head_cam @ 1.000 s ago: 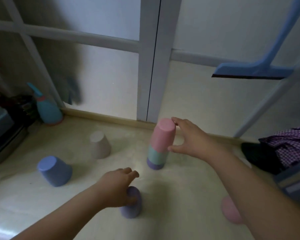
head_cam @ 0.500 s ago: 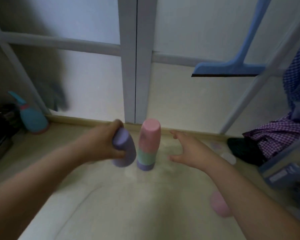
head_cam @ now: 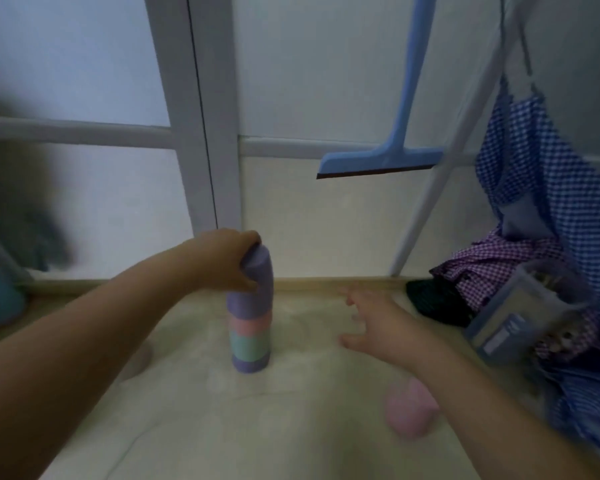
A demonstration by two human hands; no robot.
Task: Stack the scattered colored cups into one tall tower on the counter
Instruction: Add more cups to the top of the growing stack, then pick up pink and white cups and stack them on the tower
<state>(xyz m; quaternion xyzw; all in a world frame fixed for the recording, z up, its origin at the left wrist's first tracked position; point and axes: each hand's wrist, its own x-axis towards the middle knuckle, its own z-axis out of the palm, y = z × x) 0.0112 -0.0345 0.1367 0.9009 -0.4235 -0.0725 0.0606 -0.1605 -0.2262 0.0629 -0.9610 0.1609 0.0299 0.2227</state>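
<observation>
— Status on my left hand (head_cam: 222, 263)?
— Clamped round the top purple cup (head_cam: 257, 282) on the tower (head_cam: 250, 327), mid-counter (head_cam: 291, 427).
— Right hand (head_cam: 378, 323)?
— Fingers spread, empty, beside the tower; pink cup (head_cam: 411, 408) lies below it.

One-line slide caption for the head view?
Left hand seats a purple plastic cup on the stack; right hand hovers open.
</observation>
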